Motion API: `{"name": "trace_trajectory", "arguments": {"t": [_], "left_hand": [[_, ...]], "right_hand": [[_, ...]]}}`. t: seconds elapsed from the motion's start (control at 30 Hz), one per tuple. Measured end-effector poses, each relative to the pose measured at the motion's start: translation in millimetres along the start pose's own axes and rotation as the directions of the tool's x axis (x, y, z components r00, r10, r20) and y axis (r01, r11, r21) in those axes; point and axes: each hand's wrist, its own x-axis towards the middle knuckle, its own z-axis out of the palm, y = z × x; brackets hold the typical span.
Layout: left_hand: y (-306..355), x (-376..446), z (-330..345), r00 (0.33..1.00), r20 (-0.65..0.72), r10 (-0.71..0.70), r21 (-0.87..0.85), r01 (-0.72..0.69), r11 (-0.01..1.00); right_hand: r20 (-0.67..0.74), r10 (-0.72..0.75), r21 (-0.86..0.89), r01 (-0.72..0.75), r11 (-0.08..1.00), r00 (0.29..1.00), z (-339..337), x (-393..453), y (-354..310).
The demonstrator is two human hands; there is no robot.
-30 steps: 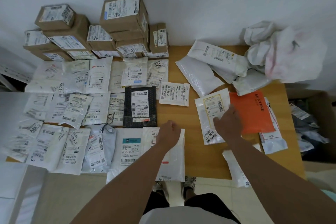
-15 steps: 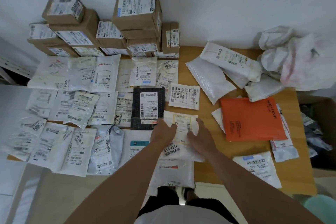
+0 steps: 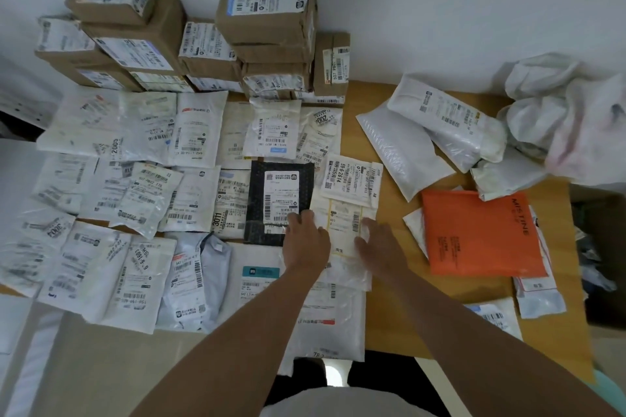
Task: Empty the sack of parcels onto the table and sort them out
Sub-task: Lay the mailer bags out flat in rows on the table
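Both hands [image 3: 306, 240] slid the white parcel [image 3: 343, 223] forward.

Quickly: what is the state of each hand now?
Left hand: open, fingers resting on the white parcel.
Right hand: open, flat on the same parcel.

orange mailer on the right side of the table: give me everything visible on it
The flat orange plastic mailer bag is roughly rectangular and lies flat on the wooden table, turned slightly. It looks smooth and sealed, with dark "MISTINE" lettering along its right side and small dark print near its left edge. It lies over white poly parcels: one pokes out at its left edge, another at its lower right. A white bag overlaps its top right corner. Neither hand touches it.
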Motion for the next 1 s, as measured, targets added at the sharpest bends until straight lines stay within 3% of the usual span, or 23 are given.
{"name": "trace_trajectory", "arguments": {"t": [0.13, 0.23, 0.33, 0.43, 0.53, 0.67, 0.8, 0.9, 1.0], "left_hand": [[1.6, 0.2, 1.8, 0.995, -0.082, -0.06, 0.148, 0.072, 0.986], [3.1, 0.3, 4.0, 0.992, -0.117, 0.047, 0.169, -0.027, 0.985], [2.6, 2.4, 5.8, 0.98, -0.019, 0.199, 0.23, -0.19, 0.955], [0.5, 3.4, 8.6, 0.971, 0.086, 0.221, 0.323, -0.237, 0.916], [-0.9, 4.9, 12.3, 0.974, 0.094, 0.206, 0.348, -0.226, 0.91], [0.5, 6.6, 16.8, 0.982, 0.056, 0.181, 0.306, -0.19, 0.933], [4.5, 9.1, 17.3, 0.985, 0.038, 0.166, 0.294, -0.17, 0.94], [6.1, 9.3, 15.3, 0.981, 0.014, 0.191, 0.287, -0.187, 0.939], [4.0, 10.8, 7.7, 0.979, -0.076, 0.19, 0.224, -0.169, 0.96]], "right_hand": [[-0.168, -0.089, -0.138, 0.066, 0.988, 0.982, -11.5, 9.6, 0.2], [-0.257, -0.015, 0.089, 0.039, 0.995, 0.966, -27.4, 27.3, -9.3], [-0.208, 0.155, 0.313, -0.084, 0.946, 0.966, -42.1, 53.1, -25.3], [-0.134, 0.298, 0.375, -0.23, 0.898, 0.945, -48.5, 74.4, -38.2], [-0.066, 0.386, 0.468, -0.313, 0.826, 0.92, -51.5, 85.4, -44.3], [-0.031, 0.306, 0.539, -0.241, 0.807, 0.952, -48.6, 88.0, -40.1], [0.036, 0.299, 0.6, -0.26, 0.757, 0.954, -50.3, 85.1, -37.8], [0.125, 0.309, 0.736, -0.297, 0.609, 0.943, -56.5, 83.1, -35.2], [0.195, 0.214, 0.844, -0.274, 0.46, 0.957, -67.0, 78.0, -30.5]]}}
